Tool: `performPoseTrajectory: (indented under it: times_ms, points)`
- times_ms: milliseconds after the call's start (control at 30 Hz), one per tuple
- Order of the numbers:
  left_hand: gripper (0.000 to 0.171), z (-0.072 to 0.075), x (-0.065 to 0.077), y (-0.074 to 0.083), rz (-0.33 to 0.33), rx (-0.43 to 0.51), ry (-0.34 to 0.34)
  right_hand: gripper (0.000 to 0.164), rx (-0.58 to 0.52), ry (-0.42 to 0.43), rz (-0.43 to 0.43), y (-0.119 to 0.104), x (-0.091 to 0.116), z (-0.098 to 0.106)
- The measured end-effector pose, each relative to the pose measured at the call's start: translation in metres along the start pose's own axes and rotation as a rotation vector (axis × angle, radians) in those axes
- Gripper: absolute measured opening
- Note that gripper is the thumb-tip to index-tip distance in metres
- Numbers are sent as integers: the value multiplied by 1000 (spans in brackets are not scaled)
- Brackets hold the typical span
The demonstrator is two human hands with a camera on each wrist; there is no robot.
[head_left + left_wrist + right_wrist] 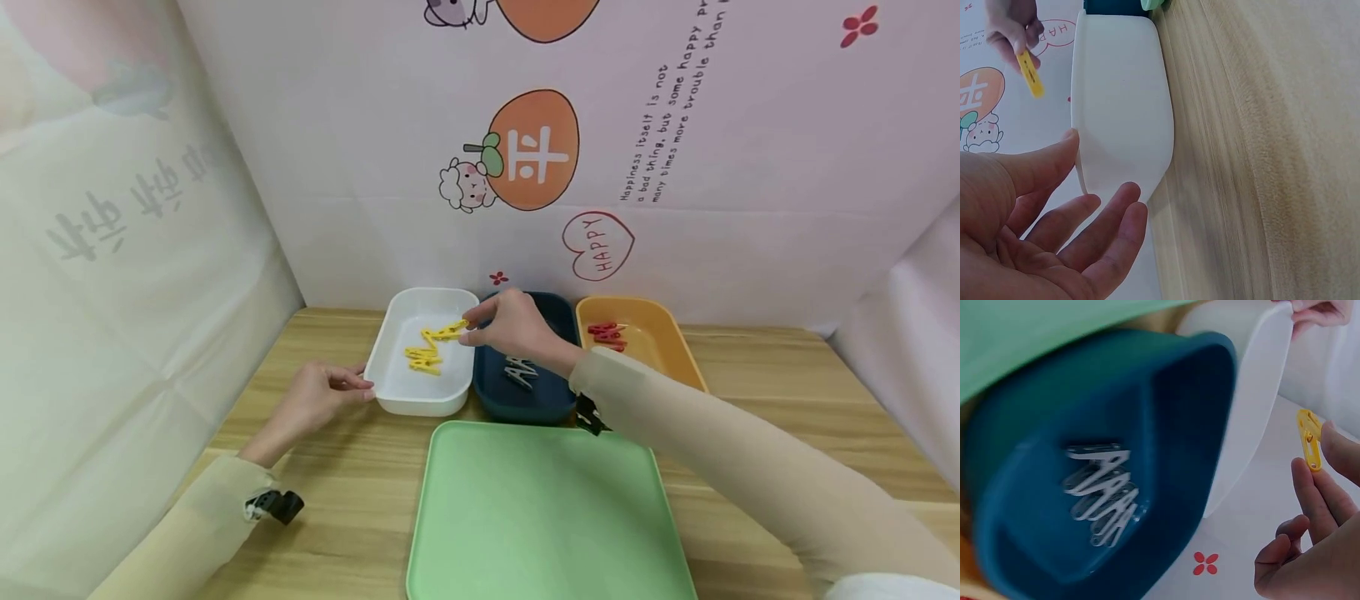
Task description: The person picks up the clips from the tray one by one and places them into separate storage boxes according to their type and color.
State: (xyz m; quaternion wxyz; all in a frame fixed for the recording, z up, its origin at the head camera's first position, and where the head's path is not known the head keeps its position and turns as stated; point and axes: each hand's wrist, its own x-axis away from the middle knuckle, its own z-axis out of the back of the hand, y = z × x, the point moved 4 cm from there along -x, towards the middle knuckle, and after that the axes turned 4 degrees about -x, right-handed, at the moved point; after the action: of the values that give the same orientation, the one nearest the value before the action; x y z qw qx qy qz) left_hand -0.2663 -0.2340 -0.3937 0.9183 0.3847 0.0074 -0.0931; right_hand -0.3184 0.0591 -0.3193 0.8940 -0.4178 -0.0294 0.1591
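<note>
In the head view, my right hand point(517, 329) pinches a yellow clothespin point(1310, 440) between thumb and fingertips, above the white tray point(390, 333). Several more yellow clothespins point(422, 358) lie grouped inside that tray. At the tray's near left corner is my left hand point(318, 400). The left wrist view shows its thumb point(1063, 147) at the rim and the other fingers curled by the outer wall. Beneath my right wrist, the dark blue tray point(1172, 412) contains several grey clothespins point(1105, 494).
To the right stands an orange tray point(652, 333) with several red clothespins point(606, 335). A light green tray point(540, 508) lies in front of the row on the wooden table point(345, 500). Behind the trays hangs a printed white cloth point(390, 217).
</note>
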Motion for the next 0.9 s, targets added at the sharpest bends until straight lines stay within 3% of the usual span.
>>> performPoseTrajectory:
  times_ms: [400, 900]
  points:
    - [7, 0, -1, 0, 11, 23, -9, 30, 30, -69, -39, -20, -34, -29]
    - [7, 1, -1, 0, 14, 13, -23, 29, 91, -57, -127, -16, -50, -55]
